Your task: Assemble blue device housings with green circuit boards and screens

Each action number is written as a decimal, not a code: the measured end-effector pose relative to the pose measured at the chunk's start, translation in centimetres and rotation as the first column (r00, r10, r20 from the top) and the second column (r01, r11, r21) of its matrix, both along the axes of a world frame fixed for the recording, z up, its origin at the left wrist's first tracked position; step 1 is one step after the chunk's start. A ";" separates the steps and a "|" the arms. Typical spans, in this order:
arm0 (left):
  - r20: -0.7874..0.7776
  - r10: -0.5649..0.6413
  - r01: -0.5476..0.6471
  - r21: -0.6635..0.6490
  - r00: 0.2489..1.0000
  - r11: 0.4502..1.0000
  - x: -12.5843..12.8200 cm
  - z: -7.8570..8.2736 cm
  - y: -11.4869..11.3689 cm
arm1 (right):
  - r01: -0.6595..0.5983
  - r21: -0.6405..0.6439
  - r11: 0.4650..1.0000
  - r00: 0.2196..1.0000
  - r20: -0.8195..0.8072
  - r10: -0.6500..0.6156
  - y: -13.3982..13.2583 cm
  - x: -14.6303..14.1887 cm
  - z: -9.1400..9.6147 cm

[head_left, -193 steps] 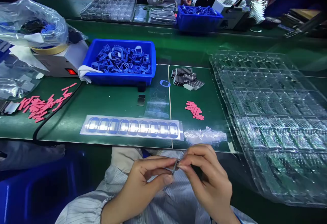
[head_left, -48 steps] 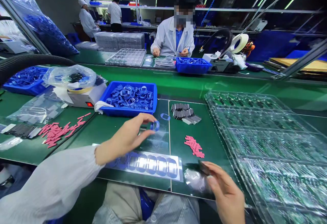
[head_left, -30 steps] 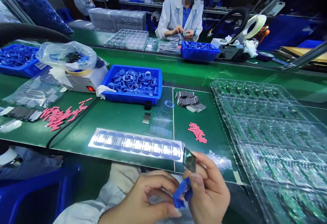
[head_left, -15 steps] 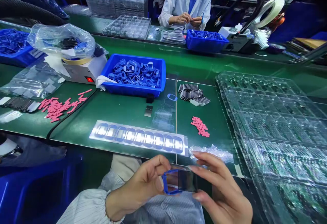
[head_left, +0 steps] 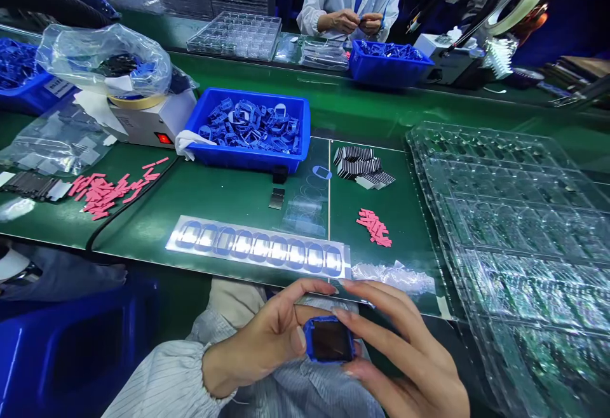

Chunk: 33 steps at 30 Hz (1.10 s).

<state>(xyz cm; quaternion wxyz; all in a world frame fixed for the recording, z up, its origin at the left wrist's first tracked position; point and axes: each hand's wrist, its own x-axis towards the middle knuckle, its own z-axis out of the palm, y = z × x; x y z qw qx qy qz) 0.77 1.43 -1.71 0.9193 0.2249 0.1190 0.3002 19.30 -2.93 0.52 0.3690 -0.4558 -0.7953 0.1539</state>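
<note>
My left hand (head_left: pixel 271 335) is closed on the left side of a small blue watch-like frame (head_left: pixel 309 342), above my lap. A dark rectangular display panel (head_left: pixel 332 340) lies within the frame's outline; I cannot tell whether it is fully seated. The fingers of my right hand (head_left: pixel 400 342) are bent around the right edge of the panel and frame, with fingertips above and thumb below. Just beyond my hands, a strip of oval clear films (head_left: pixel 262 251) lies along the table's front edge.
A blue bin (head_left: pixel 252 157) of blue frames stands mid-table. Pink strips (head_left: pixel 374 227), striped pieces (head_left: pixel 362 167) and crumpled clear film (head_left: pixel 395 276) lie to the right. Stacked clear trays (head_left: pixel 519 215) fill the right side. Across the bench, a co-worker's hands (head_left: pixel 357 21) hold something small.
My right hand has moved left, carrying the dark panel from partly overlapping the blue frame to lying within it. My left hand keeps its grip. The view has tilted slightly down.
</note>
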 end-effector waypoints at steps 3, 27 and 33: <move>-0.003 0.004 -0.004 -0.001 1.000 1.000 0.1 0.2 0.2 | 0.030 -0.034 0.999 0.999 -0.044 -0.031 -0.2 0.1 0.0; -0.077 0.031 -0.024 0.081 0.997 0.996 -0.3 0.0 -0.2 | 0.037 -0.028 0.999 0.999 -0.036 -0.038 0.6 -0.8 1.0; -0.093 0.048 -0.041 0.084 0.995 0.996 -0.6 0.1 -0.3 | 0.046 -0.053 0.998 0.996 -0.079 -0.050 0.8 -1.1 0.8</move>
